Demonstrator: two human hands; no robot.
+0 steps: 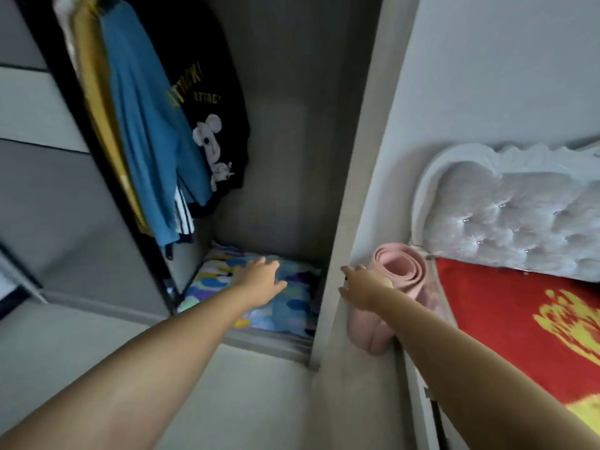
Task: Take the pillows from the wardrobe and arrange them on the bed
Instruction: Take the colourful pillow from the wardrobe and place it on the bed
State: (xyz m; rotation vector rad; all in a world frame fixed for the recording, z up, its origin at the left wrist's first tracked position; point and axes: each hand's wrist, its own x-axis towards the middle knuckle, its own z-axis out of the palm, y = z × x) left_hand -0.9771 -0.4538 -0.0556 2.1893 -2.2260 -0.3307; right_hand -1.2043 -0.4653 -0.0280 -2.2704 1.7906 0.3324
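A pillow (pixel 292 306) with a blue, yellow and purple pattern lies flat on the floor of the open wardrobe (pixel 285 141). My left hand (pixel 263 277) reaches down into the wardrobe and rests palm-down on top of the pillow, fingers spread. My right hand (pixel 360 287) is outside, fingers apart against the front edge of the wardrobe's right side panel, holding nothing. The bed (pixel 506 319) with a red and yellow cover and a white tufted headboard (pixel 506 219) is at the right.
Clothes hang at the upper left of the wardrobe: a blue garment (pixel 143 125) and a black printed shirt (pixel 207 92). A rolled pink mat (pixel 399 264) stands between the wardrobe side and the bed. The sliding door (pixel 48 157) is at the left.
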